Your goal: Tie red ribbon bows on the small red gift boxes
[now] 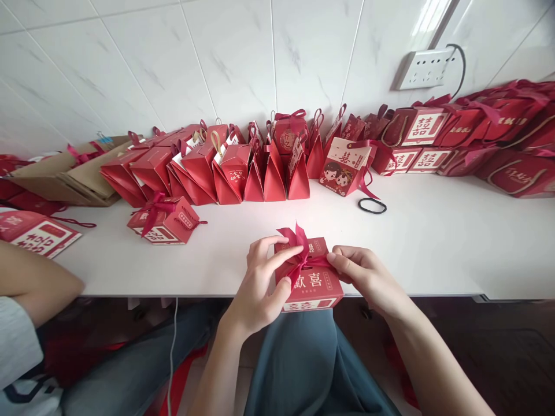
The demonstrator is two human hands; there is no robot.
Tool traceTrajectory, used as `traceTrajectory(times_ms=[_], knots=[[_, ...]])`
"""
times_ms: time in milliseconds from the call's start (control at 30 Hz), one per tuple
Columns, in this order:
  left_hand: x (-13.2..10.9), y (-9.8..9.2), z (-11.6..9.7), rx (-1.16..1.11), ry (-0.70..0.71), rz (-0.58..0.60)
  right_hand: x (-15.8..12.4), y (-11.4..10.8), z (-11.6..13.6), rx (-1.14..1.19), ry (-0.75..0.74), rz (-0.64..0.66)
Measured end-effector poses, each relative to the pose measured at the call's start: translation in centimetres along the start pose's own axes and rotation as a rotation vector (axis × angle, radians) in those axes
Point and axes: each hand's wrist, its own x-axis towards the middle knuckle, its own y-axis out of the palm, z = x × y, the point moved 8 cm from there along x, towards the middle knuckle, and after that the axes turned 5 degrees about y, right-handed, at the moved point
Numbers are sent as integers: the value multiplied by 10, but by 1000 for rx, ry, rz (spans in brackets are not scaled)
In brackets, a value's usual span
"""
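Observation:
A red gift box (318,283) with white printed characters sits at the table's front edge, just above my lap. Dark pink ribbon (302,257) is tied in a bow on its top, with its tails standing up. My left hand (264,280) curves around the left side of the box, fingers spaced over the bow and thumb low by the left part of the ribbon. On the right, my right hand (362,271) pinches the ribbon's right-hand part between thumb and forefinger. Parts of the box's left side are hidden behind my left hand.
Red gift boxes (234,167) line the tiled wall, with more stacked at right (427,127). A bow-tied box (169,219) lies left, near brown cardboard (69,179). A black loop (372,205) lies on the white table (416,242). Another person's arm (39,280) rests at left.

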Motion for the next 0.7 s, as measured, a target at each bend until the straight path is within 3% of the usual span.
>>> traceTrajectory(times_ms=[100, 167, 267, 333, 400, 533, 700], knots=[[-2, 2, -1, -16, 2, -21, 1, -2, -6, 88, 7, 6], [-8, -4, -1, 5, -46, -131, 1, -3, -8, 110, 12, 7], [-24, -16, 6, 54, -264, -325, 1, -2, -9, 117, 26, 18], [-31, -12, 13, -13, -414, -279, 1, 0, -8, 119, 26, 26], [-34, -2, 16, -133, -495, -152, 1, 0, -8, 124, 25, 26], [-34, 2, 13, -235, -507, -72, 1, 0, -11, 147, 39, 20], [-42, 2, 11, -147, -585, 19, 0, 1, -10, 151, 28, 35]])
